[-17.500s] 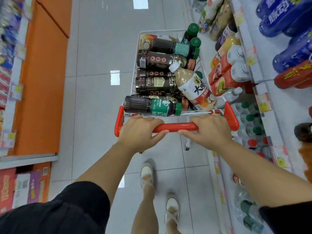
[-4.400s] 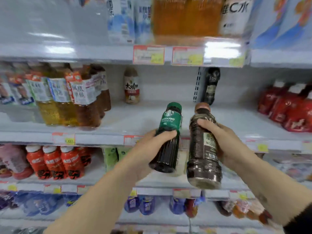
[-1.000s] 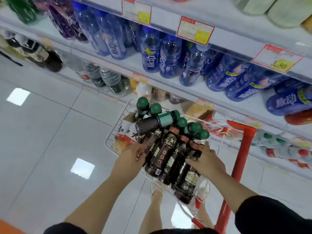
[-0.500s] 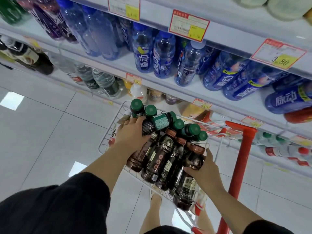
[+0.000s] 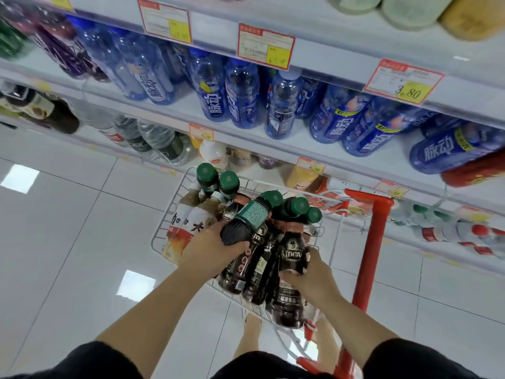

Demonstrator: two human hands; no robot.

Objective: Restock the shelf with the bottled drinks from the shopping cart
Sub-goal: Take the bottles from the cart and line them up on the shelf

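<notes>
Reaching into the shopping cart, the left grip was curled round the base of a green-capped bottle, which lay tilted on top of the pile, its cap pointing toward the shelf. The right grip grasped a dark coffee bottle round its body, at the near right of the basket. More dark bottled drinks lay packed side by side between the two, filling the wire basket up to its rim, and pale-labelled bottles pressed against its left wall. The cart's far rim stood just beside the front edge of the low shelves, with hardly any gap there. Its red handle rose on the right, close to the shelving. Blue bottles crowded the shelf above, right out to its front edge. Left of the cart, open tiled floor spread wide.
</notes>
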